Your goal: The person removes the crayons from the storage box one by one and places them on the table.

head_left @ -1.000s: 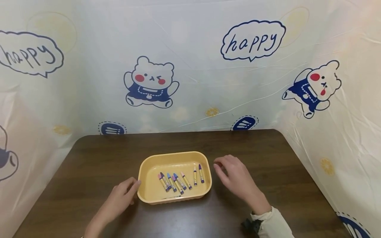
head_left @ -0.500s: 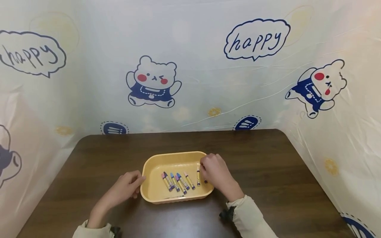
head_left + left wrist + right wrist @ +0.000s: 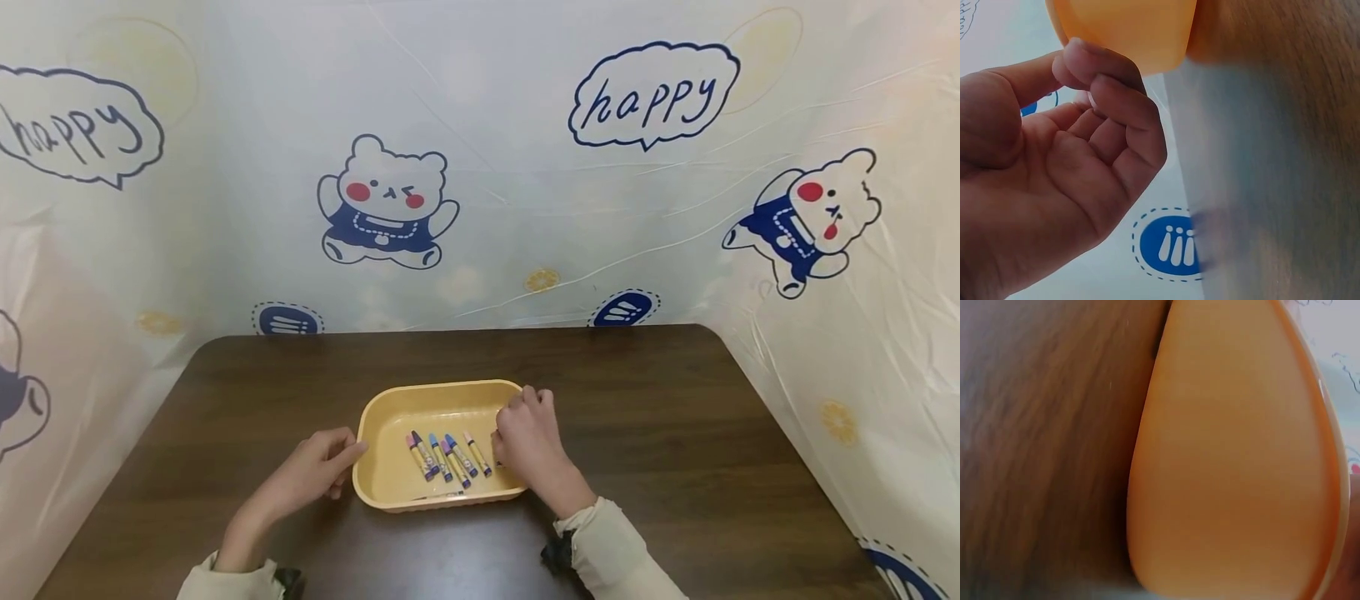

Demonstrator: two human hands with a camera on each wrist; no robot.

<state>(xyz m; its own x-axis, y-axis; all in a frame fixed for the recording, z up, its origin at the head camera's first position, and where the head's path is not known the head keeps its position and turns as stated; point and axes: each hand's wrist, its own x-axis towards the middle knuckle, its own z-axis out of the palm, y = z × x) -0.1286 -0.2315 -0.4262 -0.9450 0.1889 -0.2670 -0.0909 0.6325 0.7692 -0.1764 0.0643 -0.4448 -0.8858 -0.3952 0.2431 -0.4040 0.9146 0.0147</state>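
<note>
A yellow plastic tray stands on the table, with several crayons lying in its middle. At the tray's left end my left hand pinches the rim; in the left wrist view, its thumb and index finger meet at the tray's edge and the other fingers are curled. My right hand reaches over the right rim into the tray, knuckles up. Its fingertips are hidden, as are the crayons at that end, save a small dark tip beneath the hand. The right wrist view is mostly filled by the tray's outer wall.
The dark wooden table extends around the tray on all sides. A printed curtain with bears and "happy" bubbles hangs behind it and along both sides. A thin dark-tipped strip shows along the tray's front wall.
My right hand has come from beside the tray to over its right end, then slightly left, covering the two crayons there. The left hand keeps its hold on the rim.
</note>
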